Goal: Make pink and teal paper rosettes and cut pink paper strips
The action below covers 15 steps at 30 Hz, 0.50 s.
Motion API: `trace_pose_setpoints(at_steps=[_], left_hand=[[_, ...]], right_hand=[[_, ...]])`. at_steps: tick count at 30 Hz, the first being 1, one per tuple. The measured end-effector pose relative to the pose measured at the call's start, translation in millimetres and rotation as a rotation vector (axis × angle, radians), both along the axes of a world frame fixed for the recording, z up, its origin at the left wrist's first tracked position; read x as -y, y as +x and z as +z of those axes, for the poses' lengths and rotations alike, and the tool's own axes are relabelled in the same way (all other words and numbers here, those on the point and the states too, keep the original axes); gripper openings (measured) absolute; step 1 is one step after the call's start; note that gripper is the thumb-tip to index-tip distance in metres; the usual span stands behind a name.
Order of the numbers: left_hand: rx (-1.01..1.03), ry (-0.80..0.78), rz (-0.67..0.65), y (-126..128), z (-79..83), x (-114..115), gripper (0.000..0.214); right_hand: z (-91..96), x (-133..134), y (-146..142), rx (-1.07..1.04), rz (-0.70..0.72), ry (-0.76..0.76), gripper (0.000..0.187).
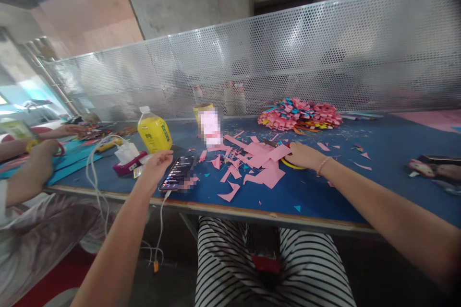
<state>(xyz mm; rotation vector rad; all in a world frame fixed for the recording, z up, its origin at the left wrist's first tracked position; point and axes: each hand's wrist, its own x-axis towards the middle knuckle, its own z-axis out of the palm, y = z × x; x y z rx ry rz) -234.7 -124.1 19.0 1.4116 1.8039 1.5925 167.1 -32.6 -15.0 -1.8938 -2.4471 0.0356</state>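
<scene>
My left hand [155, 168] is at the left edge of a phone [178, 172], fingers partly extended with nothing held. Whether the fingertips touch the phone I cannot tell. The phone lies face up with a lit screen and a white cable plugged into its near end. In my right hand [306, 155] is a pair of scissors [294, 166], its yellow handle showing below the fingers and its dark blades pointing left. Under and beside the blades lie pink paper pieces [264, 156], strips and offcuts, heaped loosely on the blue tabletop [317, 192].
Behind the scraps sits a pile of fringed pink and blue paper [298, 115]. A yellow jug [154, 130] and a purple tissue box [131, 163] stand at left. A co-worker's hand [41, 158] is near blue paper [74, 163]. A perforated metal screen [252, 62] borders the back.
</scene>
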Motion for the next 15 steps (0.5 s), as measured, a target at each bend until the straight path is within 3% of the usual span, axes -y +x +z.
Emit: trace_pose_setpoints(at_steps=[3, 6, 8, 11, 15], left_hand=[[-0.143, 0.024, -0.189, 39, 28.0, -5, 0.020], [-0.408, -0.126, -0.444, 87, 53.7, -21, 0.022], [-0.578, -0.218, -0.569, 120, 60.7, -40, 0.023], [-0.864, -0.347, -0.669, 162, 52.2, -72, 0.028], [-1.106, -0.471, -0.701, 197, 19.5, -101, 0.026]], right_hand=[[0.6, -1, 0, 0.005, 0.020, -0.001, 0.037], [0.7, -1, 0, 0.034, 0.053, 0.003, 0.035], [0.6, 0, 0, 0.073, 0.097, 0.036, 0.034], [0.9, 3, 0, 0.104, 0.107, 0.139, 0.035], [3.4, 5, 4, 0.078, -0.016, 0.239, 0.036]])
